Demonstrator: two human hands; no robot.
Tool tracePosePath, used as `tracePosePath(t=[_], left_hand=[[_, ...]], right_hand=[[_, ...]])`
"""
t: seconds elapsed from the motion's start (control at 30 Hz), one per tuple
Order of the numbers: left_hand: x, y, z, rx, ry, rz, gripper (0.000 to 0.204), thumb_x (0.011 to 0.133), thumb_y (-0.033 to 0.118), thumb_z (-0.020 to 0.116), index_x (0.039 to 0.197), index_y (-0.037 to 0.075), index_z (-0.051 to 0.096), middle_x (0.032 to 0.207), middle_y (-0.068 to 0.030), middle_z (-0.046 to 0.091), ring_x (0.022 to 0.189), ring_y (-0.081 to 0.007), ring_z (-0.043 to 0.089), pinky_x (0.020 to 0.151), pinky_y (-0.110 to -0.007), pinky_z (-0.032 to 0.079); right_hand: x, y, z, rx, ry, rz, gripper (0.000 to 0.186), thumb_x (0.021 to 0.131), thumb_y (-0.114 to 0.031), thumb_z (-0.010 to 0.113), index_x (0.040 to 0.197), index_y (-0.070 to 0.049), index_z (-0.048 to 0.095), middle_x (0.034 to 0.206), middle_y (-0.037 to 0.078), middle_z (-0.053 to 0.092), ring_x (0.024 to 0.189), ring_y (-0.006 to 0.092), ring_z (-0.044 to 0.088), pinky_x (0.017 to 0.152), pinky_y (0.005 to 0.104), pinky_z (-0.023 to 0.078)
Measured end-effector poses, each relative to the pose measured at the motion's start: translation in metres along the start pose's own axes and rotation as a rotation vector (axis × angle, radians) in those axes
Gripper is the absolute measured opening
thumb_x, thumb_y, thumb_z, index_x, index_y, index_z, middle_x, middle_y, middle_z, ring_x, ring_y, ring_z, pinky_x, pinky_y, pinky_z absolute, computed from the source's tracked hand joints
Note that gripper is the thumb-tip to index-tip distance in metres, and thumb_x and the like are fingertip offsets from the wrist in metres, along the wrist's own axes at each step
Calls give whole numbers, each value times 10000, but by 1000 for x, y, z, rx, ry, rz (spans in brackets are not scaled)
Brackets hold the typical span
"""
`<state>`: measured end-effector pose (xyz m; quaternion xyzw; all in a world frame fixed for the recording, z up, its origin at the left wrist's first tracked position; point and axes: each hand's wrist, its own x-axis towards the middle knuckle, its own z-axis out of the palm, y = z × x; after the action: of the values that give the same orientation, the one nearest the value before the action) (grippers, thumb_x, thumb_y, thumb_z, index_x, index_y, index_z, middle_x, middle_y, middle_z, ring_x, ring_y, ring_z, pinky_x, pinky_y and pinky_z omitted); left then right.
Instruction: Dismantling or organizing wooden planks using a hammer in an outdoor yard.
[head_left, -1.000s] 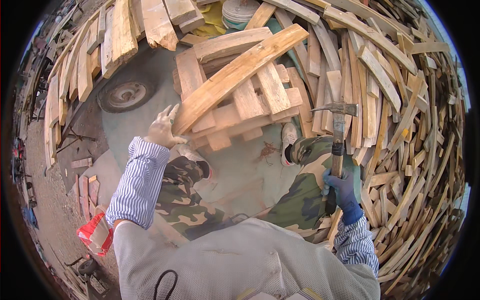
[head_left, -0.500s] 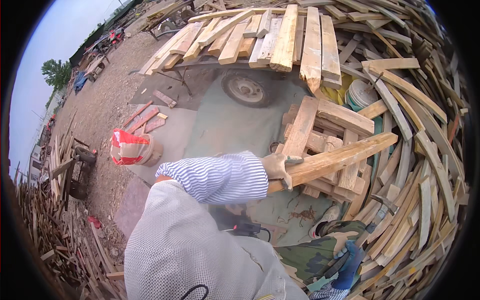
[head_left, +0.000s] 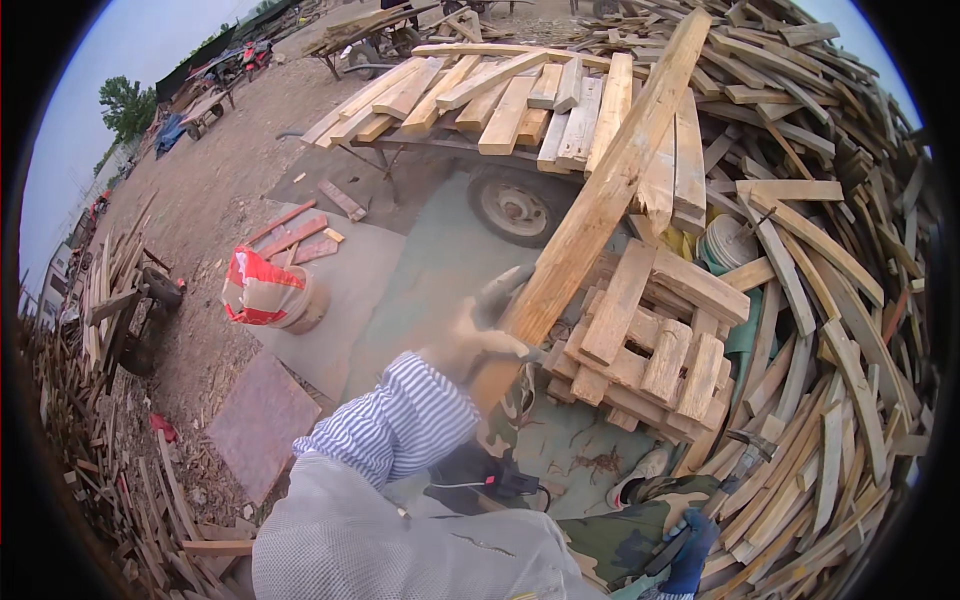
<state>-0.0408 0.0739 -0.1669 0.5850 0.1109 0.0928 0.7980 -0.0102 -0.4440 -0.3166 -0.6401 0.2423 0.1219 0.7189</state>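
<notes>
My left hand [head_left: 485,325], in a pale glove with a striped sleeve, grips a long wooden plank [head_left: 610,190] near its lower end. The plank tilts steeply up and away to the right, its far end above the pile of boards. The part below my hand is partly hidden by hand and sleeve. Low on the right, my right hand [head_left: 690,555] in a blue glove is closed around the handle of a hammer [head_left: 752,445], whose head points up beside loose wood. A stack of short wooden blocks [head_left: 650,345] stands just right of the held plank.
Planks lie side by side on a cart with a wheel [head_left: 515,205] ahead. A large heap of boards [head_left: 850,330] fills the right side. At left stand a bucket with a red and white bag [head_left: 265,290] and a flat board [head_left: 262,425]. A white bucket [head_left: 728,243] sits behind the blocks.
The plank has swung from lying nearly level over the block stack to a steep upward tilt, its far end now much higher. My left hand has shifted leftward with it; the right still holds the hammer.
</notes>
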Motion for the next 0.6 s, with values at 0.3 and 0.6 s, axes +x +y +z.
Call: tracePosePath(t=[0.3,0.6], left_hand=[[272,248,-244,1231,991,493,793,860,588,663,1472,102,525,1337,-188,659,1227,-329,638,1036,-392,488],[176,-90,15,1235,-143,509,448,865,66,726,1295,-27,639,1300,-153,661,1196,-252,648,1023,-343,510]], right_hand=[[-8,2,-11,24,46,125,97,876,-113,594,883,-16,596,608,70,561,430,208,571,404,343,518],[-24,-29,-4,53,55,147,153,862,-98,669,939,27,625,657,98,622,481,210,612,452,344,533]])
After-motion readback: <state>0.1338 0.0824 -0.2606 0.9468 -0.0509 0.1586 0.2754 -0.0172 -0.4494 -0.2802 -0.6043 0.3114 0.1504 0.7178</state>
